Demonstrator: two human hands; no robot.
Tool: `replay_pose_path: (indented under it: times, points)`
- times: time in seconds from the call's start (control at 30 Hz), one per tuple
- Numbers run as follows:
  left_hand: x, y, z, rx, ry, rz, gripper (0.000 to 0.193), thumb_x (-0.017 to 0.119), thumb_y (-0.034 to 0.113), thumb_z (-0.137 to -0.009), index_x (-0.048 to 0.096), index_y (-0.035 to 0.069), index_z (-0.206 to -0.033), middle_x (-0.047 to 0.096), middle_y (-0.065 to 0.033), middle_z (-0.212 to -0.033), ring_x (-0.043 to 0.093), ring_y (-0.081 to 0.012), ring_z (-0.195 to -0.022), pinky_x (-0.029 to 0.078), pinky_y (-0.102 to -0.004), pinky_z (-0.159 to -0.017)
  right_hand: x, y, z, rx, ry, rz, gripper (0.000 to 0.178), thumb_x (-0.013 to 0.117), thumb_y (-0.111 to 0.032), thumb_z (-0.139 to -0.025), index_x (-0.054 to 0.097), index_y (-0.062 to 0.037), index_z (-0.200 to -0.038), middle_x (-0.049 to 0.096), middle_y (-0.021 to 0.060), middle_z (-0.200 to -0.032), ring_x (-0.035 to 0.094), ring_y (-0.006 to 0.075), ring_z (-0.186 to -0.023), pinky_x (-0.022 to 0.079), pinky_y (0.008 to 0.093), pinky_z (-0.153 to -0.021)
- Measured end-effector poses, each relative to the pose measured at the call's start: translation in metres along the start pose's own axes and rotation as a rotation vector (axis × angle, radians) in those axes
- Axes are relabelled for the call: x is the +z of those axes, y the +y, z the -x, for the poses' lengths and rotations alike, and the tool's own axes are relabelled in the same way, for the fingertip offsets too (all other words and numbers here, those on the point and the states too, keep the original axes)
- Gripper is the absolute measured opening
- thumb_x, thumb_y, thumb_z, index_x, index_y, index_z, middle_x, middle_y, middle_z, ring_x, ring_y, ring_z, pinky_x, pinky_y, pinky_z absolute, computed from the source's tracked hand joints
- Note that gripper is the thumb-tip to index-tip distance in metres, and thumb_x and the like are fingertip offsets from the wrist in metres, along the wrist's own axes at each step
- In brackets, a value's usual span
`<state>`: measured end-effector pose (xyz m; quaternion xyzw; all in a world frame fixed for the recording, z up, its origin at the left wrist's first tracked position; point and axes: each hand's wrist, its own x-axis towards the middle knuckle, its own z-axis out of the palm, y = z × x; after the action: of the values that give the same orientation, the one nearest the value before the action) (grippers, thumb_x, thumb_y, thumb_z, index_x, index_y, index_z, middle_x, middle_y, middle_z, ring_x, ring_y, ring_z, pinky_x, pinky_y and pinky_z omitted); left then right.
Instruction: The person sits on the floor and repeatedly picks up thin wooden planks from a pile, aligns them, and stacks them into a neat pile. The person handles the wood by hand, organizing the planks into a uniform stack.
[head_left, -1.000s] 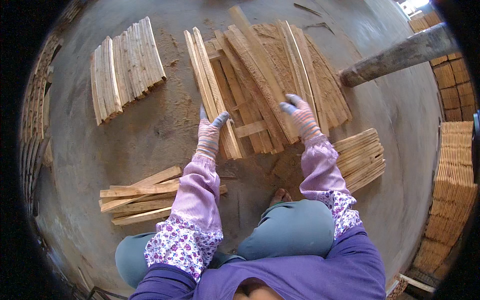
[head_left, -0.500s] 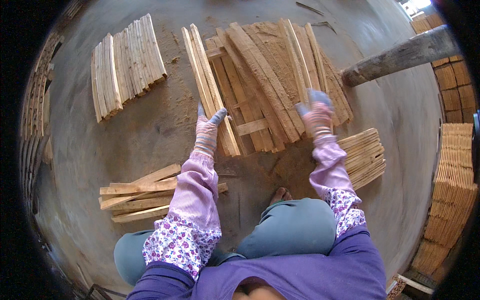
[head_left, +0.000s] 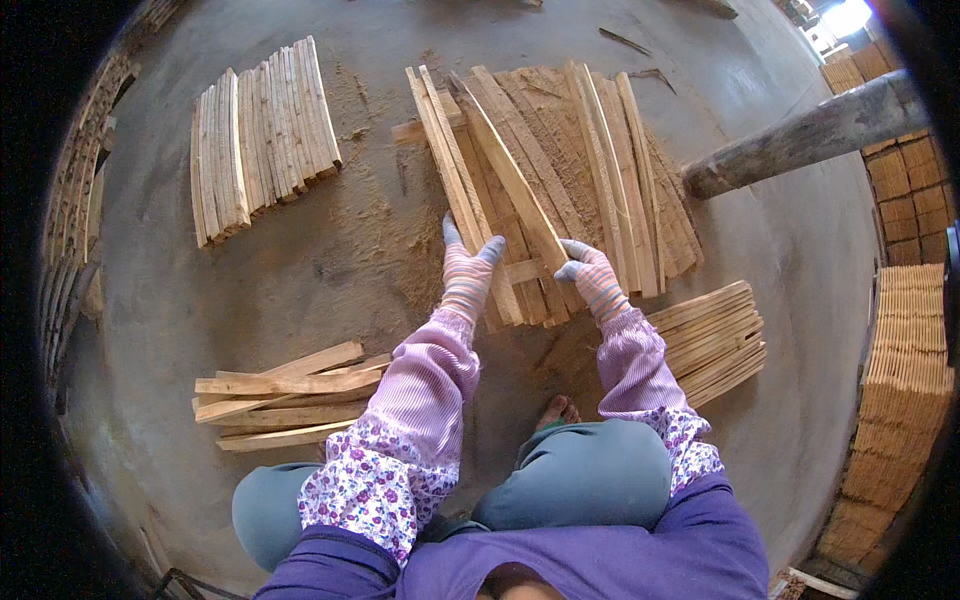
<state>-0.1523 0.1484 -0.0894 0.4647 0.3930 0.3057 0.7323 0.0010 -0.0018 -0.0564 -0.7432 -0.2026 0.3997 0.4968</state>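
Both hands wear striped gloves with grey-blue fingertips. My left hand [head_left: 469, 272] grips a pair of narrow wooden strips [head_left: 453, 178] lying side by side, thumb on their right, other fingers on the left. To its right, my right hand [head_left: 594, 280] is closed on the near end of a wooden slat [head_left: 517, 172] that slants away to the far left. Beneath these lies a wide bed of rough boards [head_left: 545, 140] dusted with sawdust, with crosspieces under it. Several loose strips [head_left: 600, 170] rest on its right part.
A neat row of strips [head_left: 265, 130] lies far left. Loose offcuts [head_left: 290, 385] are piled near left, and a small bundle [head_left: 710, 340] sits near right. A round post [head_left: 800, 130] stands beyond the boards' right side. Tall wood stacks [head_left: 905, 360] line the right edge.
My left hand has shifted right with its pair of strips. My right hand has left the strips on the right, moved left and closed on a slat, which now slants over the boards.
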Motion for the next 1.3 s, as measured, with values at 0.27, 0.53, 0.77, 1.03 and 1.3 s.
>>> replay_pose_path:
  times: [0.27,0.53,0.77,1.03,1.3]
  points:
    - [0.032,0.018,-0.017,-0.472,-0.138,-1.073,0.115,0.069,0.056,-0.085,-0.004,0.009,-0.16,0.047,-0.0294,-0.146,0.044,-0.0387,-0.139,0.035,-0.0426,-0.116,-0.005,-0.016,0.017,0.104,-0.102,-0.404,0.057,0.059,-0.003,-0.073,0.061,0.0029,-0.129,0.07,0.0093,-0.111,0.067,0.0193,-0.096,0.054,0.0294,-0.088]
    - [0.001,0.008,-0.018,-0.158,0.035,-1.007,0.114,0.063,0.075,-0.08,0.012,0.01,-0.16,0.037,-0.0294,-0.152,0.037,-0.0437,-0.141,0.032,-0.0493,-0.117,-0.002,-0.016,0.014,0.076,-0.12,-0.424,0.045,0.06,-0.013,-0.082,0.062,-0.0006,-0.125,0.068,0.008,-0.097,0.067,0.0177,-0.074,0.056,0.0308,-0.068]
    - [-0.022,0.095,-0.086,-0.092,-0.073,-0.245,0.086,0.066,0.057,-0.091,0.038,-0.002,-0.147,0.063,-0.0144,-0.11,0.065,-0.0218,-0.088,0.052,-0.0394,-0.083,0.086,-0.039,0.059,-0.291,-0.466,0.208,0.047,0.065,-0.031,-0.096,0.058,-0.0008,-0.132,0.067,0.013,-0.111,0.062,0.0234,-0.106,0.053,0.0349,-0.09]
    - [-0.26,0.162,-0.065,0.253,-0.143,-1.291,0.062,0.056,0.045,-0.1,0.041,0.008,-0.148,0.063,-0.02,-0.125,0.062,-0.0302,-0.109,0.049,-0.0389,-0.094,0.009,-0.008,0.024,-0.103,0.238,1.385,0.064,0.069,-0.025,-0.086,0.044,-0.0074,-0.142,0.058,0.0211,-0.131,0.058,0.0369,-0.119,0.05,0.0475,-0.096]
    - [-0.447,0.106,0.099,-0.303,-0.495,-1.647,0.057,0.071,0.021,-0.086,0.051,0.013,-0.137,0.056,-0.0195,-0.137,0.05,-0.0393,-0.128,0.04,-0.0438,-0.109,-0.019,-0.001,-0.001,0.037,0.247,1.018,0.041,0.058,-0.013,-0.086,0.063,-0.0077,-0.126,0.067,0.015,-0.119,0.067,0.0295,-0.105,0.053,0.04,-0.093]
